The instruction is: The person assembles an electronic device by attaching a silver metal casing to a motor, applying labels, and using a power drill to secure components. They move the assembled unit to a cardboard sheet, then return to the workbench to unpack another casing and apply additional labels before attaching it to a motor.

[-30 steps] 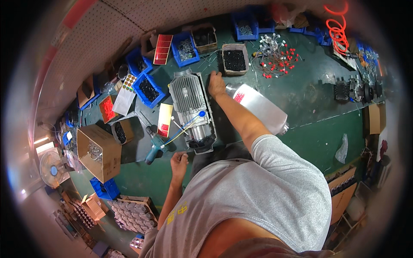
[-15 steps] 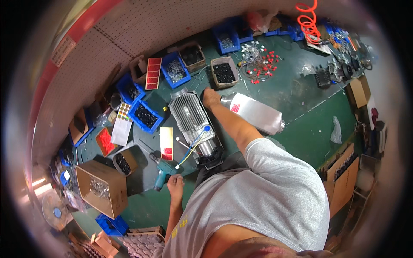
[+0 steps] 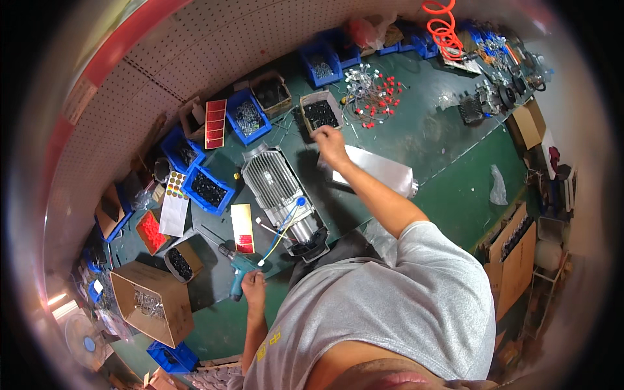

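My right hand (image 3: 331,145) reaches over the bench by the near edge of a small box of black parts (image 3: 320,112). Its fingers are drawn together, and anything between them is too small to make out. Below its wrist lies a smooth silver metal housing (image 3: 377,169), partly covered by my forearm. A finned metal unit (image 3: 276,179) with blue and yellow wires lies in front of me. My left hand (image 3: 254,287) is closed beside the handle of a teal cordless drill (image 3: 242,268); whatever its curled fingers hold is hidden.
Blue bins of screws (image 3: 247,118) and black parts (image 3: 208,188) line the back and left. A red-tipped wire heap (image 3: 374,97) lies at the far middle, below a coiled orange hose (image 3: 443,32). A cardboard box (image 3: 153,299) stands left; a label sheet (image 3: 242,227) lies near the drill.
My right hand has moved from between the finned unit and the silver housing's end toward the box of black parts. My left hand stays by the drill. The whole view has shifted slightly.
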`<state>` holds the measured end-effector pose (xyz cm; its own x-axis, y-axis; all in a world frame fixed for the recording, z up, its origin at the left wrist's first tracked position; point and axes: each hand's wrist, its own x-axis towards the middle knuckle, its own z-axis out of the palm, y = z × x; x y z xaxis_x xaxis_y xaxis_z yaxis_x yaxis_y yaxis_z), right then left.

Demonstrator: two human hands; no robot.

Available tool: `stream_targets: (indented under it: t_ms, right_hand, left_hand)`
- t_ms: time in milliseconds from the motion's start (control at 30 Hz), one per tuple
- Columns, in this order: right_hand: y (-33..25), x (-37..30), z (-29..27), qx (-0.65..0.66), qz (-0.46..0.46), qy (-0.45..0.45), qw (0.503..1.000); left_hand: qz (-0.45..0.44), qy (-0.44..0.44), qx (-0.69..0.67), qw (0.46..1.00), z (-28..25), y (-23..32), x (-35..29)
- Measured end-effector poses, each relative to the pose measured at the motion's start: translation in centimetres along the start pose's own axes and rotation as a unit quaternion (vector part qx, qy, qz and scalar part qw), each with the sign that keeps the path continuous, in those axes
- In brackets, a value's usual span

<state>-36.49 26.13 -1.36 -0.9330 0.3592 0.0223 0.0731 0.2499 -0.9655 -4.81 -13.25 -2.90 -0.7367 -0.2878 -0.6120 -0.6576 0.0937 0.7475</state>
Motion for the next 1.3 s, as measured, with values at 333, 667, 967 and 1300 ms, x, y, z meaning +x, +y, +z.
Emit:
stream_targets:
  t_ms: [333, 667, 967, 1300]
  right_hand:
    - [5.7, 11.4, -8.7, -0.358, 0.061, 0.019, 0.932]
    - [9.3, 15.5, -12.2, -0.248, -0.058, 0.051, 0.966]
    - [-2.3, 18.5, -21.2, 0.214, 0.101, -0.12, 0.964]
    - [-12.4, 4.9, -16.7, -0.001, -0.249, -0.161, 0.955]
  left_hand:
    - [0.02, 0.039, -0.005, 0.999, 2.1, -1.2, -3.8]
    - [0.024, 0.092, 0.003, 0.995, 3.7, -0.4, -6.0]
    - [0.18, 0.286, -0.127, 0.933, -2.9, 13.8, -1.4]
    - [0.149, -0.169, -0.209, 0.952, 23.8, 36.1, -0.2]
